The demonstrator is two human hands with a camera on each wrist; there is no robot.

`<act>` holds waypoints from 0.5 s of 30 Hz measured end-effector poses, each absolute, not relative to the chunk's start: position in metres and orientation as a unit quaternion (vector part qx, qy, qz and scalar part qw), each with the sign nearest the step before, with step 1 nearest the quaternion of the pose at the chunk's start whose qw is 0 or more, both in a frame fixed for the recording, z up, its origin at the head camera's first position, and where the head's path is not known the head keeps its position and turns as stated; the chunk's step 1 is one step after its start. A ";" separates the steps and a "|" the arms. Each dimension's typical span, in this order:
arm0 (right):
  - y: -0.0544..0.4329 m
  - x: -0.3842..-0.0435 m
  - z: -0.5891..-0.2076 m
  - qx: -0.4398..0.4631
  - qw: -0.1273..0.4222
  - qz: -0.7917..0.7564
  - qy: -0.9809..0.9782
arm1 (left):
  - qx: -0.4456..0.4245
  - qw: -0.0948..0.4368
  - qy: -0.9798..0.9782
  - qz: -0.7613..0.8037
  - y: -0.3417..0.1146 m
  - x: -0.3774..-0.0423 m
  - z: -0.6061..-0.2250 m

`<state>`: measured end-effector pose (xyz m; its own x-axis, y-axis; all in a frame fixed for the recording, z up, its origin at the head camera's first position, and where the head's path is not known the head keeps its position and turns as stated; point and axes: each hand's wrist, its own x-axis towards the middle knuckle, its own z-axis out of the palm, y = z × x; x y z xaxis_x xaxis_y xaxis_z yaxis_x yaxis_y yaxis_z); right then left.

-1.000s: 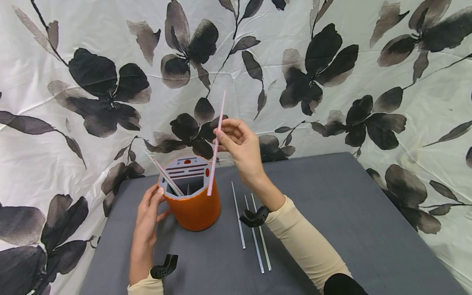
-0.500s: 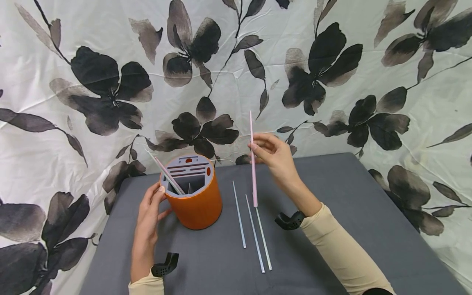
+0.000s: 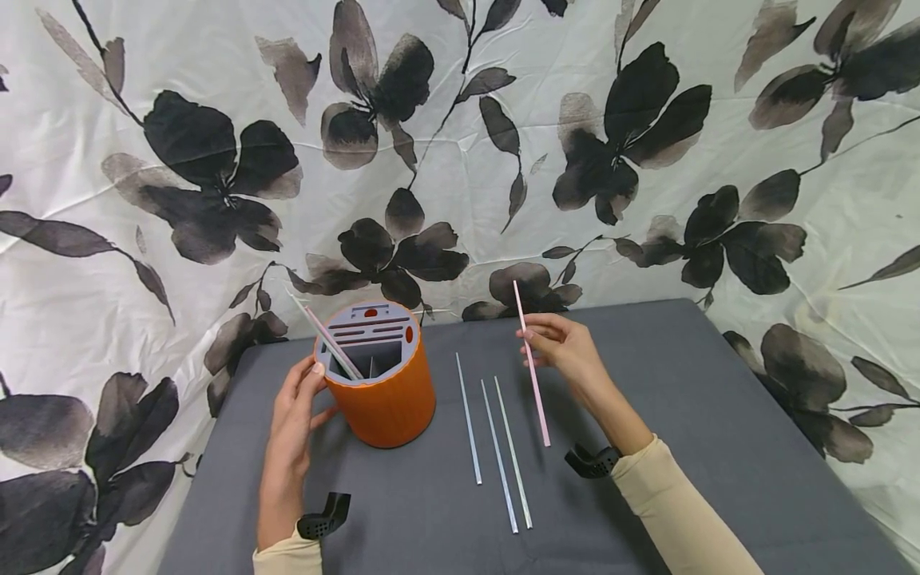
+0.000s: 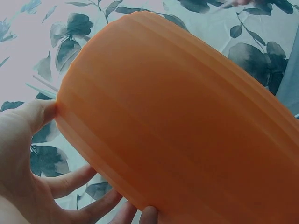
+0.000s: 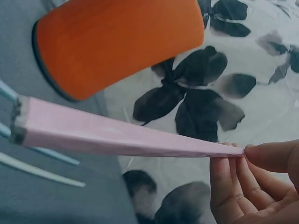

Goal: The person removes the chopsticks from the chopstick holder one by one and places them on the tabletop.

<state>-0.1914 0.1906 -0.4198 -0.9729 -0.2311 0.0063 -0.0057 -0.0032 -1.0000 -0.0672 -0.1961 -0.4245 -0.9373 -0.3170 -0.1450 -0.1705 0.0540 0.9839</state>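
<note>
An orange round desk organizer with a grey slotted top stands on the grey table. My left hand rests against its left side, the thumb at the rim and the fingertips along the wall. To the right of the organizer, my right hand pinches a thin pink stick between thumb and fingers. In the right wrist view, the pink stick points its squared end towards the camera. Three pale sticks in bluish and greenish tints lie side by side between organizer and right hand.
A few thin sticks lean in the organizer's open front compartment, their upper ends past its left rim. Behind the table hangs a white cloth with dark flowers.
My right hand has carried the pink stick from beside the organizer rightwards and down, past the three lying sticks. The left hand stays at the organizer.
</note>
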 end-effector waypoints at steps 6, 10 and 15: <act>0.201 -0.191 -0.443 -0.060 0.096 -0.695 0.710 | 0.169 0.055 -0.723 -0.668 -0.196 -0.068 -0.424; 0.205 -0.191 -0.458 -0.053 0.109 -0.687 0.717 | 0.171 0.055 -0.723 -0.667 -0.196 -0.067 -0.424; 0.210 -0.188 -0.475 -0.043 0.127 -0.675 0.726 | 0.171 0.055 -0.722 -0.668 -0.196 -0.068 -0.425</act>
<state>-0.1882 0.2098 -0.4750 -0.9638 -0.2350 -0.1263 0.1089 0.0860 -0.9903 -0.0676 -0.1960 -0.4245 -0.9352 -0.3213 -0.1486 -0.1734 0.0496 0.9836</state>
